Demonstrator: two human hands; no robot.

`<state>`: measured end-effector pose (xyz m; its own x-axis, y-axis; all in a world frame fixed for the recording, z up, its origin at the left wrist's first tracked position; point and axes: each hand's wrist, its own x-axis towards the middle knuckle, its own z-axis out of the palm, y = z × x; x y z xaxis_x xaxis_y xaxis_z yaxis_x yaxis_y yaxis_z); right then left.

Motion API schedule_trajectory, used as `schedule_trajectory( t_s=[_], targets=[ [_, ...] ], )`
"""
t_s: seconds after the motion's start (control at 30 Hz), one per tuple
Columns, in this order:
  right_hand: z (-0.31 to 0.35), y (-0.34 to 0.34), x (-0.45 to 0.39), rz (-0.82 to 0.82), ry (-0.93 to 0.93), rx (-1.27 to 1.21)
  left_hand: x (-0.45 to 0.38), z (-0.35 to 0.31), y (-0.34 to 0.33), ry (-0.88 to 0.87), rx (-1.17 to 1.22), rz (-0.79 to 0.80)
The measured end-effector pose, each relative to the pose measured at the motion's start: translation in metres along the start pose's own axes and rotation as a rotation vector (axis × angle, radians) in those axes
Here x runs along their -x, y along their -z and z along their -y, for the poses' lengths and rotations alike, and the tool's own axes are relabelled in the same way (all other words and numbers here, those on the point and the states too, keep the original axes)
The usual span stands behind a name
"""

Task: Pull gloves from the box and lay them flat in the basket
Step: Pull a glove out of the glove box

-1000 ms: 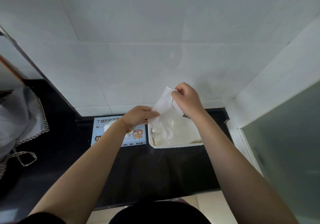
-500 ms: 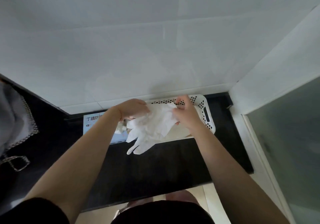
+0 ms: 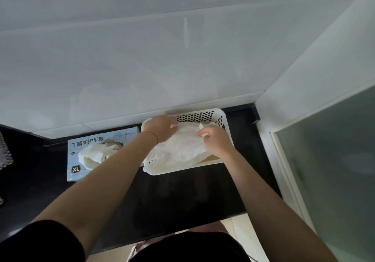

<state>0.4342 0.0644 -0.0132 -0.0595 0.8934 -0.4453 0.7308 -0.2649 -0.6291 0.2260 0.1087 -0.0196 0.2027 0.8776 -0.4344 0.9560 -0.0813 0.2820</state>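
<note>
A white perforated basket (image 3: 205, 115) stands on the black counter against the wall. A white glove (image 3: 182, 144) lies spread inside it on top of other gloves. My left hand (image 3: 162, 127) pinches the glove's far left edge over the basket. At the glove's right edge my right hand (image 3: 215, 140) pinches it too. Left of the basket lies the light blue glove box (image 3: 81, 144), marked XL, with a crumpled glove (image 3: 95, 154) sticking out of its opening.
The black counter (image 3: 178, 196) runs to a white tiled wall (image 3: 142, 69) behind and a white side wall at the right. A frosted glass panel (image 3: 334, 170) stands at the right. A grey cloth (image 3: 5, 152) hangs at the far left edge.
Both hands have brought the glove down from mid-air into the basket. It hung in front of the basket half a second ago and now lies spread inside it.
</note>
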Motion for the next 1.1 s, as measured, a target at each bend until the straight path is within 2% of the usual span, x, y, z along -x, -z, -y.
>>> schedule_trajectory(
  t_s=[0.13,0.3,0.37,0.47,0.5,0.63,0.73,0.87,1.1],
  targets=[
    [-0.01,0.0,-0.008,0.002,0.016,0.139,0.003,-0.012,-0.014,0.0,-0.056,-0.185],
    [-0.011,0.0,-0.01,-0.009,0.042,0.232,0.007,-0.019,-0.021,-0.146,-0.155,-0.506],
    [-0.012,0.001,-0.009,-0.009,0.057,0.275,0.012,-0.024,-0.026,-0.174,-0.118,-0.464],
    [-0.012,0.004,-0.007,-0.006,0.083,0.369,0.023,-0.031,-0.037,-0.055,-0.13,-0.133],
    [-0.012,0.005,-0.006,-0.005,0.098,0.406,0.028,-0.031,-0.04,-0.031,-0.171,-0.07],
    [-0.011,0.009,-0.006,0.001,0.135,0.544,0.035,-0.025,-0.045,0.028,-0.189,0.065],
    [-0.009,0.009,-0.003,0.009,0.143,0.637,0.037,-0.022,-0.041,0.058,-0.143,0.109],
    [0.008,0.007,0.0,-0.064,0.199,0.69,0.041,-0.022,-0.03,0.069,-0.053,0.025],
    [0.076,-0.032,0.002,-0.066,0.392,0.495,0.077,0.013,0.002,0.174,0.087,-0.378]
  ],
)
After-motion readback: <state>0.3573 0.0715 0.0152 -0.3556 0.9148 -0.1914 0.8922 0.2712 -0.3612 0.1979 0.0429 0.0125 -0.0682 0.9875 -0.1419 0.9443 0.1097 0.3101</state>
